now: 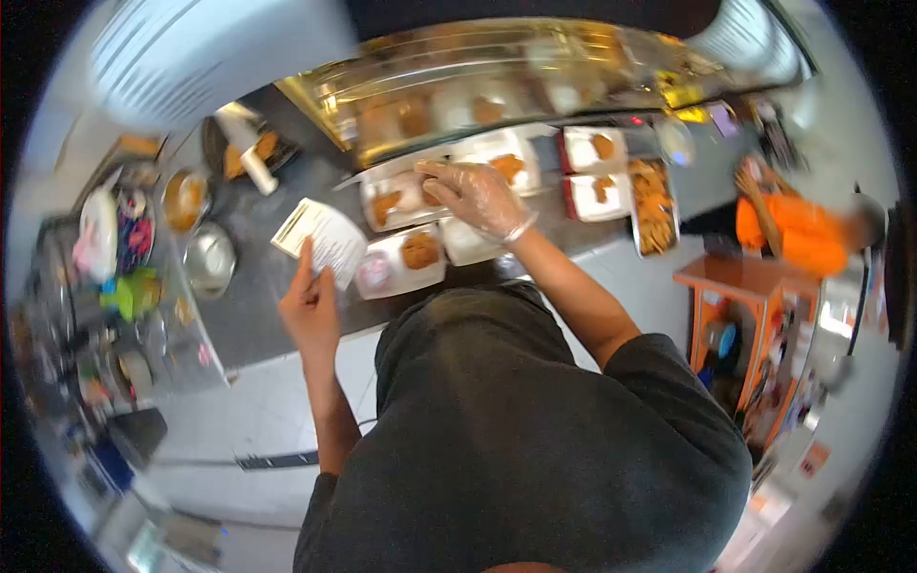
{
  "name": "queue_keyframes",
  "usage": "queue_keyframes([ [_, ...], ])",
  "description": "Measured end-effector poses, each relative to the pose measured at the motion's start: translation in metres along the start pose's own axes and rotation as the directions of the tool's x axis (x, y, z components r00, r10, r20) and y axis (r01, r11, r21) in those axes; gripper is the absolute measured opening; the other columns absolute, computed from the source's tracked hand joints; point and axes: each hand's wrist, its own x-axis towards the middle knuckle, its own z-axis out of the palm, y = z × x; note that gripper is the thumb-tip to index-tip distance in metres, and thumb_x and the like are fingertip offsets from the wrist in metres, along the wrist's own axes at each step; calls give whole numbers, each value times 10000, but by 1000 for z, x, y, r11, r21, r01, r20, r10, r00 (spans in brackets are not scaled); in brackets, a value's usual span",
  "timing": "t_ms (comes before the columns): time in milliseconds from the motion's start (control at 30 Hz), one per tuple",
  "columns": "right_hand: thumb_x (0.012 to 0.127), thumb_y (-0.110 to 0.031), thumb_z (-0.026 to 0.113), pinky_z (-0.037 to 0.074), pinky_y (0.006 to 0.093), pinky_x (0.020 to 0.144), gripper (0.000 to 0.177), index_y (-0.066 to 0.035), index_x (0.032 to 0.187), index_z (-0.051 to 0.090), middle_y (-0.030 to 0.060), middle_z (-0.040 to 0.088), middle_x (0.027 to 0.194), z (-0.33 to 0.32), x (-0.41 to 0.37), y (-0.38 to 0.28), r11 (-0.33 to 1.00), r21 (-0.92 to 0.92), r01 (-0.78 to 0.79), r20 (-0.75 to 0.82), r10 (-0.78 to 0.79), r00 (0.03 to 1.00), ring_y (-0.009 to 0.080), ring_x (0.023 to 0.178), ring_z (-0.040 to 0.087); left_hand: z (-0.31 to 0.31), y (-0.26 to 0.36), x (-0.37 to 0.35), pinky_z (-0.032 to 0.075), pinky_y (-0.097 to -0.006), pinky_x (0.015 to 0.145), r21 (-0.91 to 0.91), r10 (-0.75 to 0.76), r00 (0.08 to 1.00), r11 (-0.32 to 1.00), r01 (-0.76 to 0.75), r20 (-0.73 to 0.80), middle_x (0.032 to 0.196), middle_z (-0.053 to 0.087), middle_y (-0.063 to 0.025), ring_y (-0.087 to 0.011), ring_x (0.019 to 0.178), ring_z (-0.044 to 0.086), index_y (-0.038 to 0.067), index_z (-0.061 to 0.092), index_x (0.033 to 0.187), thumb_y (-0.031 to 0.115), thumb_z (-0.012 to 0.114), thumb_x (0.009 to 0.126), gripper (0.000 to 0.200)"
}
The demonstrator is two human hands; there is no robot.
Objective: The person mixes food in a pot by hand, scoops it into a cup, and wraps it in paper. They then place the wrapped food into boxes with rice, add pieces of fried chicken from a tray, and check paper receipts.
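Note:
My bare left hand [310, 310] grips a printed paper slip [330, 239] by its lower edge, over the dark counter. My right hand [473, 198], in a clear plastic glove, reaches over an open white food box [382, 215] with its fingers stretched out to the left; I see nothing held in it. Brown fried food and a pale wrapped item lie in that box. Closer to me, another open box [411, 279] contains a brown fried piece [420, 250] and a small pinkish round packet [375, 271]. A further box [506, 153] with fried food stands behind my right hand.
Red-sided boxes [594, 196] and a metal tray of fried food [654, 205] stand to the right. A lit glass display [497, 81] runs along the back. Metal bowls [208, 258] and a cleaver-like tool [256, 167] are left. A person in orange [793, 224] is far right.

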Motion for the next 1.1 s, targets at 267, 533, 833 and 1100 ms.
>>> queue_keyframes([
  [267, 992, -74, 647, 524, 295, 700, 210, 12, 1175, 703, 36, 679, 935, -56, -241, 181, 791, 514, -332, -797, 584, 158, 122, 769, 612, 99, 38, -25, 265, -178, 583, 49, 105, 974, 992, -117, 203, 792, 423, 112, -7, 649, 311, 56, 526, 1520, -17, 633, 997, 538],
  [533, 951, -157, 600, 497, 366, 677, 242, 62, 1039, 652, 103, 641, 830, -88, -468, 403, 366, 861, -354, -462, 853, -243, 191, 755, 571, 249, 102, -68, 310, -199, 570, 127, 66, 931, 985, -119, 360, 794, 498, 109, -5, 633, 352, 79, 549, 1510, 1, 642, 981, 543],
  [833, 1014, -318, 533, 496, 431, 681, 454, 120, 966, 644, 120, 648, 791, -162, -456, 401, 255, 770, -585, -264, 962, 72, 243, 704, 585, 401, 177, -110, 320, -182, 627, 180, 86, 894, 967, -181, 439, 660, 363, 116, -19, 626, 312, 81, 592, 1473, -17, 660, 965, 522],
  [1100, 1033, -296, 580, 523, 374, 813, 395, 66, 1188, 604, 134, 679, 1087, -273, -533, 353, 285, 846, -451, -324, 946, -9, 216, 932, 629, 411, 175, -110, 307, -187, 618, 251, 5, 928, 962, -106, 373, 676, 376, 112, -19, 633, 314, 83, 559, 1500, -10, 640, 984, 531],
])
